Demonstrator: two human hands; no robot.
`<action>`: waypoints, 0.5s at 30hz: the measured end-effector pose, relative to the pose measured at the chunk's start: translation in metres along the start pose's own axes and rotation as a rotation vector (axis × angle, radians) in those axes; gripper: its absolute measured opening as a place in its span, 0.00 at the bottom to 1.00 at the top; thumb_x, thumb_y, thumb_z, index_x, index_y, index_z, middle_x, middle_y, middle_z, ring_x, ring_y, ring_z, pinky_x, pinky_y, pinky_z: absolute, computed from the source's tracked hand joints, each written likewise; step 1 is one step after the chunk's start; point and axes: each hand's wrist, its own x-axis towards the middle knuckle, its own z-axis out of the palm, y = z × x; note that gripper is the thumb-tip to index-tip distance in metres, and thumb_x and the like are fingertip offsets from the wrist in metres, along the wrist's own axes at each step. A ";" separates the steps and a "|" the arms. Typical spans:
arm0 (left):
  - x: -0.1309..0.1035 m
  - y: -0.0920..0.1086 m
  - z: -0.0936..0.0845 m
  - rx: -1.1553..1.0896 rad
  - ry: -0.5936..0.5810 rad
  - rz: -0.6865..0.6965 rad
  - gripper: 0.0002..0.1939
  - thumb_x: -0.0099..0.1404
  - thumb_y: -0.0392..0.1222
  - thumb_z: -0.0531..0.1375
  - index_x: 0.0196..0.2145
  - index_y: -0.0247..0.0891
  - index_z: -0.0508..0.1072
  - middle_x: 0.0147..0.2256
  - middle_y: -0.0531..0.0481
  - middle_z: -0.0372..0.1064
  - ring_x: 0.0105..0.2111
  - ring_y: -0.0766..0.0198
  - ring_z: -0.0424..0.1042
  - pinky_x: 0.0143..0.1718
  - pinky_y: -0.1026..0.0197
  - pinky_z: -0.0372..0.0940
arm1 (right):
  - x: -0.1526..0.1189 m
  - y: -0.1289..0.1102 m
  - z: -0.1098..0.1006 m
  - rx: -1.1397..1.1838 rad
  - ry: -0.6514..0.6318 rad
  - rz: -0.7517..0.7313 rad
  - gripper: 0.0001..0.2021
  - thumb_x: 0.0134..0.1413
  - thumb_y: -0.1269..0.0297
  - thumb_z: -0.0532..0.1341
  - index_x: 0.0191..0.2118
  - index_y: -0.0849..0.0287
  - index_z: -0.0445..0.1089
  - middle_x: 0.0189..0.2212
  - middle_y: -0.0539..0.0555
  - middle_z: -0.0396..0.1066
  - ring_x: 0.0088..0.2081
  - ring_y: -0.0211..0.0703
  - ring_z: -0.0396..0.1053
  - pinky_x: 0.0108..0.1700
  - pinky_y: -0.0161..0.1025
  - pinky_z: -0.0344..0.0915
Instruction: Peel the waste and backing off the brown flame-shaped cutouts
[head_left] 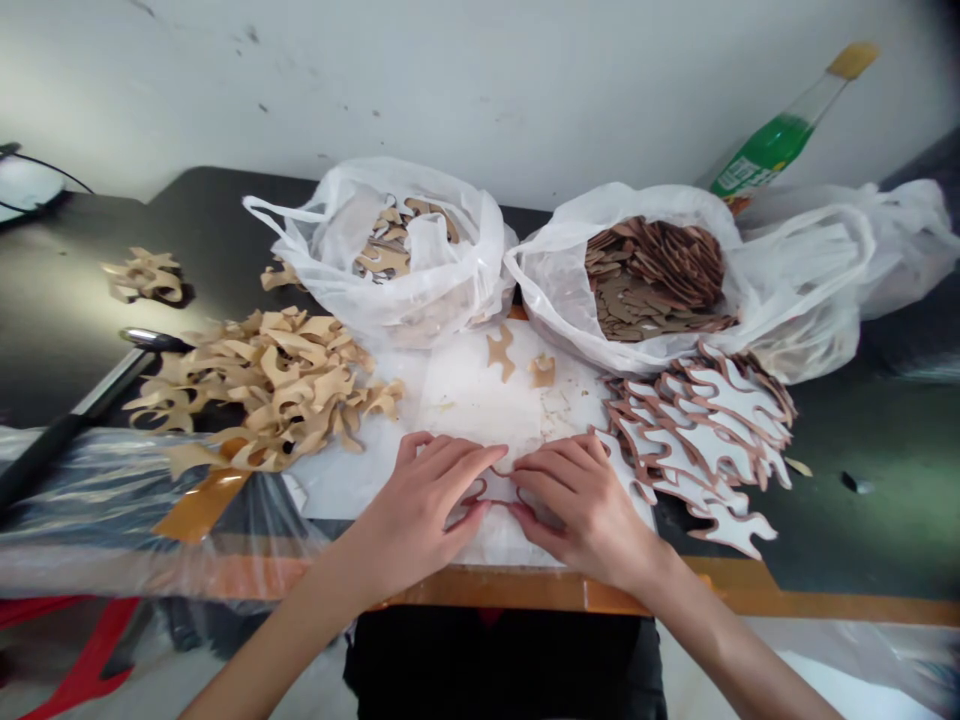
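Note:
My left hand (431, 505) and my right hand (574, 500) meet over a white sheet (480, 400) near the table's front edge. Between them lies a wavy white-faced cut-out piece with a brown edge (497, 488), pinched by fingers and thumbs from both sides. The fingers cover much of it. Just beyond my hands, a flat tan paper cut-out (500, 352) and a smaller tan scrap (542, 370) rest on the sheet. Beside my right hand is a heap of similar white-faced, brown-edged pieces (720, 420). Curled tan paper peelings (292, 380) are heaped to my left.
A white plastic bag (442, 295) holds tan scraps; another bag (551, 270) holds stacked brown pieces. Behind it, a bottle of green liquid (776, 145) leans by the wall. At left are a long black-handled tool (112, 385), brown tape (202, 505) and clear plastic film (75, 500).

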 end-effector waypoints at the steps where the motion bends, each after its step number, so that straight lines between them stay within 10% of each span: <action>1: 0.000 0.000 0.000 0.001 -0.003 0.003 0.23 0.74 0.35 0.60 0.64 0.44 0.66 0.53 0.46 0.74 0.52 0.55 0.72 0.59 0.47 0.55 | 0.000 0.000 0.000 -0.002 -0.001 0.000 0.07 0.66 0.66 0.65 0.48 0.58 0.74 0.46 0.56 0.79 0.47 0.50 0.72 0.50 0.49 0.60; 9: -0.003 0.000 0.001 0.093 0.026 0.073 0.11 0.75 0.36 0.59 0.52 0.43 0.78 0.51 0.45 0.74 0.50 0.56 0.73 0.56 0.48 0.61 | -0.002 -0.002 0.002 -0.062 0.017 -0.017 0.07 0.69 0.66 0.63 0.49 0.59 0.75 0.50 0.60 0.79 0.50 0.53 0.72 0.51 0.50 0.64; 15: -0.027 0.017 0.018 0.467 0.126 0.231 0.19 0.77 0.35 0.56 0.62 0.30 0.72 0.61 0.35 0.73 0.62 0.50 0.70 0.65 0.47 0.59 | -0.021 -0.026 0.008 -0.266 -0.022 -0.021 0.19 0.73 0.65 0.58 0.64 0.68 0.69 0.61 0.65 0.74 0.63 0.58 0.70 0.63 0.55 0.63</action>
